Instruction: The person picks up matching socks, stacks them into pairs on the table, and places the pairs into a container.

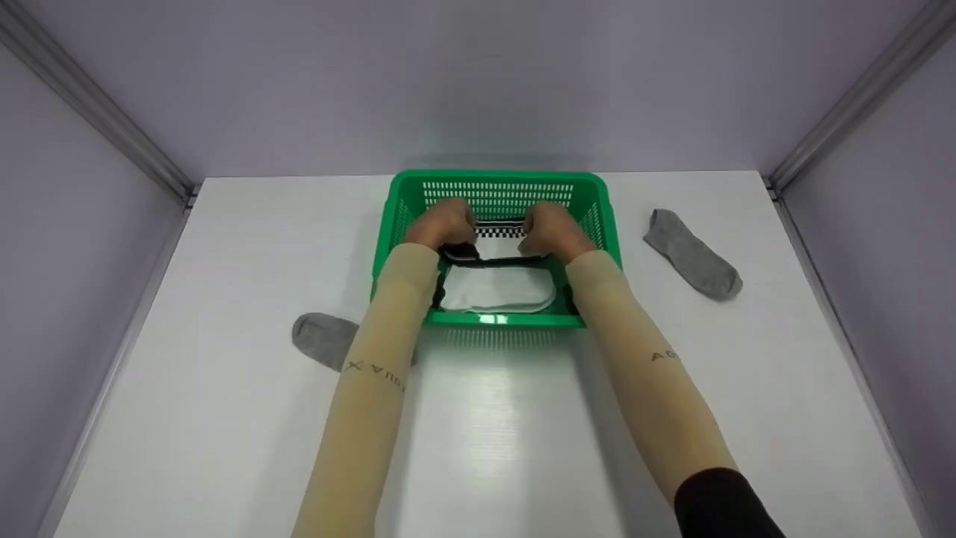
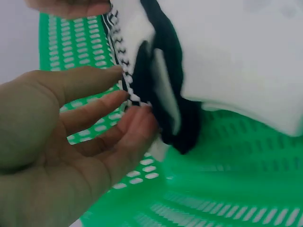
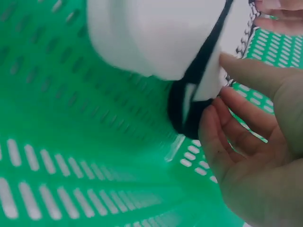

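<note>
Both hands reach down into a green plastic basket (image 1: 497,320). Between them is a white sock-like cloth (image 1: 499,246) with a black-and-white checkered band and black trim. My left hand (image 1: 446,223) pinches its left end, thumb at the checkered edge and fingertips by the dark trim. At the right end, my right hand (image 1: 551,228) holds the cloth between thumb and fingers. A folded white piece (image 1: 497,288) with rounded ends lies nearer the basket's front wall. Dark fabric shows beside it, partly hidden by the forearms.
One grey sock (image 1: 694,255) lies flat on the white table (image 1: 493,418) to the basket's right. A second grey sock (image 1: 323,338) is at the left, partly covered by the left sleeve. Pale walls (image 1: 493,90) enclose the table at the back and sides.
</note>
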A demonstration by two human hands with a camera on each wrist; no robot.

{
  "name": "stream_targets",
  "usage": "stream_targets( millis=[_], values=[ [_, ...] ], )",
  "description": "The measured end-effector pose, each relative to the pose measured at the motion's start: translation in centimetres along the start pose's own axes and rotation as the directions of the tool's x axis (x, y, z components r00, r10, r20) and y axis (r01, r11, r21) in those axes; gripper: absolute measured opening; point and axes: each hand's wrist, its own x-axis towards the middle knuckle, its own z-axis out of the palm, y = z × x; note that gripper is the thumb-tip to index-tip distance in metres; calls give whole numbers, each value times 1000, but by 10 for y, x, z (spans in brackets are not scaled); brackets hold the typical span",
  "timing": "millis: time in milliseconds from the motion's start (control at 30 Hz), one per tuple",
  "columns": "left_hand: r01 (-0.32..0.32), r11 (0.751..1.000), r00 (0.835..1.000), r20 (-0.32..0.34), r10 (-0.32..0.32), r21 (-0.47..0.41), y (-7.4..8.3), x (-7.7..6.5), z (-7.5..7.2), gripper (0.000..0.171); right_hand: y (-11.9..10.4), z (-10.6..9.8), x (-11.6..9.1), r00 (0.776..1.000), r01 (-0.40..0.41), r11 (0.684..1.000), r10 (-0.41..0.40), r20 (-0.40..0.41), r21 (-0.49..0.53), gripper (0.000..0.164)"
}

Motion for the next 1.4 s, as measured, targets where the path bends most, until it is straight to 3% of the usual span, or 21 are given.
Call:
stream_targets(
  millis=[33, 100, 167, 267, 400, 533, 700, 900, 1100, 1300, 1400],
  values=[
    [-9, 1000, 1000, 2, 9, 13, 4, -1, 0, 28, -2, -1, -1, 1000, 5, 1000, -5, -7, 2, 13],
    [-18, 999, 1000, -12, 19, 40, 10, -3, 0, 27, -5, -3, -2, 1000, 17, 1000, -16, -9, 6, 13],
    [5, 997, 1000, -5, -4, 75, 14, -5, 0, 4, -6, -4, -3, 1000, 25, 1000, -25, -6, 4, 26],
    [42, 987, 999, 22, -46, 156, 16, -8, 4, 58, -4, -2, -6, 1000, 9, 1000, -9, 19, -18, 41],
    [34, 975, 998, 41, -44, 220, 15, -7, 11, 63, 4, 3, -7, 999, 0, 999, 2, 40, -51, 41],
    [21, 981, 998, 58, -33, 191, 12, -4, 10, 67, 9, 2, -6, 999, 10, 998, -7, 51, -61, 39],
    [-30, 995, 995, 94, 21, 92, 6, -3, -3, 69, 7, -10, -6, 998, -24, 1000, 24, 50, 7, 45],
    [-110, 993, 994, 24, 109, 38, -3, -9, -28, 64, -3, -30, -11, 993, 120, 992, -119, -19, 27, 54],
    [-263, 965, 964, -42, 263, 7, -13, -33, -44, 57, -8, -46, -26, 969, 240, 965, -232, -84, 109, 48],
    [-359, 932, 930, -107, 352, -54, -22, -78, -45, 60, -13, -53, -47, 942, 326, 920, -297, -156, 218, 39],
    [-422, 904, 903, -126, 411, -74, -28, -103, -40, 68, -24, -54, -59, 922, 379, 886, -335, -196, 268, 36]
  ],
)
